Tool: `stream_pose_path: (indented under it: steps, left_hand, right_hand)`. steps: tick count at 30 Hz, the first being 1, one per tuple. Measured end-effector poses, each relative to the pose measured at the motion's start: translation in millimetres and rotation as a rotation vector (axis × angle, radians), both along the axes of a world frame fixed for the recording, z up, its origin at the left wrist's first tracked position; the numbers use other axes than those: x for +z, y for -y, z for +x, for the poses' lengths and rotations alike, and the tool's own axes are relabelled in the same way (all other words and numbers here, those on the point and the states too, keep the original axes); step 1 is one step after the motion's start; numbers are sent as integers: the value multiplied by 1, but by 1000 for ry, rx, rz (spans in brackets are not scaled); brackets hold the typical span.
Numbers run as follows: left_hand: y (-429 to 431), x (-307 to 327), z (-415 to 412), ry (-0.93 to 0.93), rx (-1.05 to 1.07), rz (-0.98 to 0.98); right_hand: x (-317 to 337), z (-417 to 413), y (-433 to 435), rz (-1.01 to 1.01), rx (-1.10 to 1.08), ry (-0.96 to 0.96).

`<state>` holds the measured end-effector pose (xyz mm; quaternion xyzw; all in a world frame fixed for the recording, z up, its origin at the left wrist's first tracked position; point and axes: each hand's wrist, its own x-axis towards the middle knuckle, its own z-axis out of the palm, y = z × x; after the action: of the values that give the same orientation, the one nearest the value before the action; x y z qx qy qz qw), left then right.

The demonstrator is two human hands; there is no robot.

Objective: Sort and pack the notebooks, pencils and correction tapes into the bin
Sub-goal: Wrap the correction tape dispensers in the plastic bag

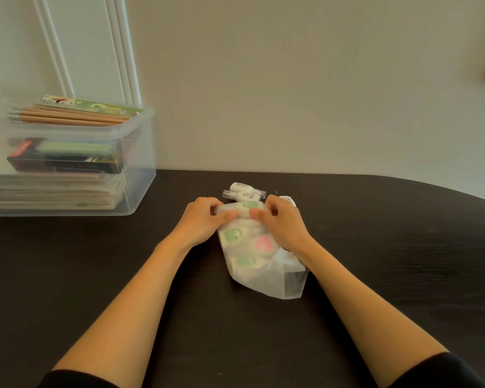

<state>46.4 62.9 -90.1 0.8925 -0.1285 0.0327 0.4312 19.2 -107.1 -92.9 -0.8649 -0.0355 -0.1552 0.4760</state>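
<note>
A translucent white bag lies on the dark table, with green and pink correction tapes showing through it. My left hand and my right hand both pinch the bag's far end, around a green-marked correction tape. Just beyond my fingers lie two white correction pens, and another white one peeks out behind my right hand. The clear plastic bin stands at the back left. It holds stacked notebooks, a dark box, and pencils on top.
A white wall runs along the table's far edge, with white door trim behind the bin. The table's edge curves away at the right. Bare dark tabletop stretches to the right and in front of the bin.
</note>
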Motion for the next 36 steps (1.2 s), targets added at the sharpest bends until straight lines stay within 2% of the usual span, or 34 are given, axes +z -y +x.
stream_pose_path:
  steps: [3, 7, 10, 13, 21, 24, 27, 31, 33, 36]
  left_hand:
    - [2, 0, 0, 3, 4, -2]
    - [5, 2, -4, -45, -12, -128]
    - [9, 3, -5, -34, -16, -141]
    - [13, 5, -4, -50, 53, -87]
    - [19, 8, -3, 13, 118, 95]
    - [18, 7, -3, 56, 71, 82]
    - [17, 7, -1, -5, 0, 105]
    - [20, 11, 5, 44, 28, 187]
    - [23, 11, 9, 41, 28, 175]
    - [28, 12, 11, 17, 57, 54]
  right_hand:
    - [-2, 0, -1, 26, -19, -12]
    - [-1, 0, 0, 77, -47, -128]
    - [-1, -2, -1, -19, -66, -32]
    - [-1, -5, 0, -17, -61, 38]
    - [-1, -4, 2, 91, -95, -18]
    - [-2, -4, 1, 88, -86, -62]
    - [-5, -7, 0, 96, -65, -94]
    - [-5, -10, 1, 150, -24, -124]
    - [-4, -11, 3, 174, -1, -124]
    - [-2, -13, 4, 179, 54, -131]
